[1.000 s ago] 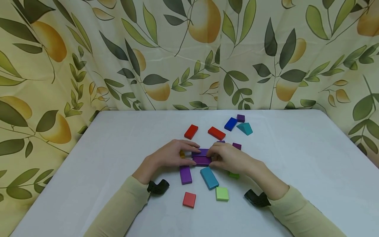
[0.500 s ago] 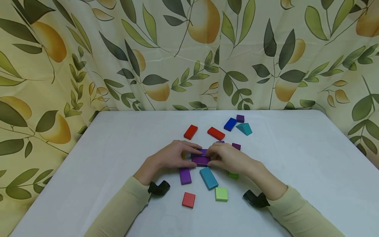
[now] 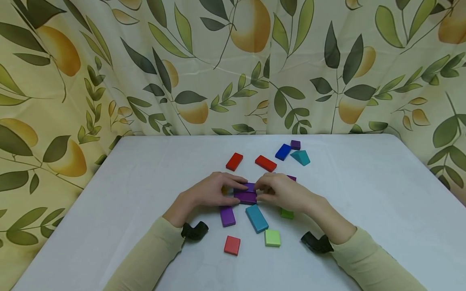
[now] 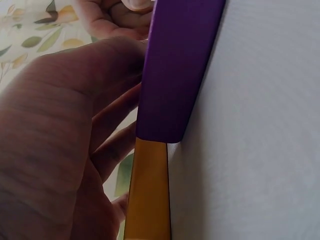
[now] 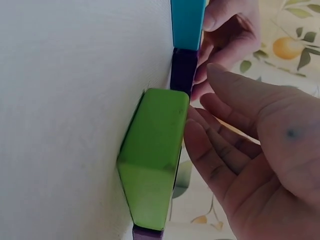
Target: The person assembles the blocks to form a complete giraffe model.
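Observation:
Two long purple blocks lie side by side mid-table, the rear one (image 3: 251, 187) against the front one (image 3: 245, 197). My left hand (image 3: 209, 190) spans their left ends, fingers behind and thumb at the front edge. My right hand (image 3: 285, 192) is at their right ends, its fingertips beside them; the right wrist view shows this hand (image 5: 260, 135) with thumb and fingers apart and nothing between. A yellow block (image 4: 147, 190) is under the left hand, partly hidden. In the left wrist view a purple block (image 4: 175, 70) adjoins it.
In front are a purple block (image 3: 227, 216), a blue block (image 3: 257, 218), green blocks (image 3: 272, 238) and a red square (image 3: 232, 245). Behind stand two red blocks (image 3: 234, 161), a dark blue block (image 3: 283, 152), a teal triangle (image 3: 301, 157) and a small purple one (image 3: 295, 144).
The front purple block has slid slightly left. My right fingers have parted a little from the blocks, and that hand now covers the purple piece behind it. My left hand has barely moved.

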Motion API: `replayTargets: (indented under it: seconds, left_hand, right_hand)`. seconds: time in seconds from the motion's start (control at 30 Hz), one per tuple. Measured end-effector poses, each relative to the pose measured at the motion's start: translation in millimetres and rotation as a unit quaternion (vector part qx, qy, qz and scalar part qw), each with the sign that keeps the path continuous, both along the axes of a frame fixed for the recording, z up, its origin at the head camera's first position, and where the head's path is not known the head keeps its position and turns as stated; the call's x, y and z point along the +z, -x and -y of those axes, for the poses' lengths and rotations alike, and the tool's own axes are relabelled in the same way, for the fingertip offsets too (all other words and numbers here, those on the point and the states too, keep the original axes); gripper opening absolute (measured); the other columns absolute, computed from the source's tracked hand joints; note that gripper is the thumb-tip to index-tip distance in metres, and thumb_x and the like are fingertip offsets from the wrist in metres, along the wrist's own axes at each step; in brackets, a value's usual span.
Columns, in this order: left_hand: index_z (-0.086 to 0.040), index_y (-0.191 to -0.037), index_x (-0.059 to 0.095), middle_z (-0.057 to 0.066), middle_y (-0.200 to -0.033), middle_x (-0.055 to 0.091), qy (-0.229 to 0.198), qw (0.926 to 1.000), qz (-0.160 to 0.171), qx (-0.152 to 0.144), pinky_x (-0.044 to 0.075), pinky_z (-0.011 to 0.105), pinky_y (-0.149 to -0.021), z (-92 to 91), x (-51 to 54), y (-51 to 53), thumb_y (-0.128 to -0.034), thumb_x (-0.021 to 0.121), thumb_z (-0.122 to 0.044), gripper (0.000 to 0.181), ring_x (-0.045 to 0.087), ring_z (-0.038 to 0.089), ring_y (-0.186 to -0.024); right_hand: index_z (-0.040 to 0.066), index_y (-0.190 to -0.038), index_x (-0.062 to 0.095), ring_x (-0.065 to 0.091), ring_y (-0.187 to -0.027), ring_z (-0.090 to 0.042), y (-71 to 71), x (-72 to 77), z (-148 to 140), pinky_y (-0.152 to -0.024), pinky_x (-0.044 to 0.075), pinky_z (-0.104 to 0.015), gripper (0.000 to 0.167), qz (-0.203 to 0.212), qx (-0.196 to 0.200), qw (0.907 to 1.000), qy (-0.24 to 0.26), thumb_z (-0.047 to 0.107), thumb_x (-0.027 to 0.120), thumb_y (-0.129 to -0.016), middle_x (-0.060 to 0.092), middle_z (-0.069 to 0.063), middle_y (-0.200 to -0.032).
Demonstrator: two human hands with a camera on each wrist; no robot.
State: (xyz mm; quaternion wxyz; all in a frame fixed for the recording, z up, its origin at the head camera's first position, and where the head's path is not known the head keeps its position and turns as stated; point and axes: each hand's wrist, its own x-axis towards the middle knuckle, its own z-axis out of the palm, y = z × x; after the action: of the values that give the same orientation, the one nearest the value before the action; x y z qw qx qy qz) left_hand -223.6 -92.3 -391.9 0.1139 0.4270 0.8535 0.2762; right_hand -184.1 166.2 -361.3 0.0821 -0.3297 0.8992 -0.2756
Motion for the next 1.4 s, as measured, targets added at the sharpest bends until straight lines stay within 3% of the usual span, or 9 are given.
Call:
replayTargets:
  seconds: [0.8,1.4]
  left_hand:
    - [-0.017,-0.132,0.069,-0.003,-0.145,0.056,0.011,0.9996,0.014,0.02,0.039,0.039,-0.11,-1.0,2.8,-3.1,-0.0924,0.074,-0.022,0.04,0.047,0.018,-0.135]
    - [-0.015,-0.131,0.07,-0.004,-0.145,0.056,0.003,0.9996,0.02,0.02,0.038,0.041,-0.111,0.9,2.3,-2.7,-0.0914,0.075,-0.022,0.04,0.047,0.019,-0.135]
  right_hand:
    - [0.006,-0.116,0.072,0.064,-0.095,-0.015,0.6,3.2,-5,-0.086,0.056,-0.032,0.022,0.009,0.007,0.9999,-0.002,0.014,0.072,-0.095,0.07,0.001,-0.105]
    - [0.015,-0.102,0.07,0.058,-0.08,-0.013,-13.1,5.6,4,-0.07,0.053,-0.026,0.026,0.062,0.065,0.996,0.002,0.032,0.082,-0.086,0.063,0.007,-0.088]
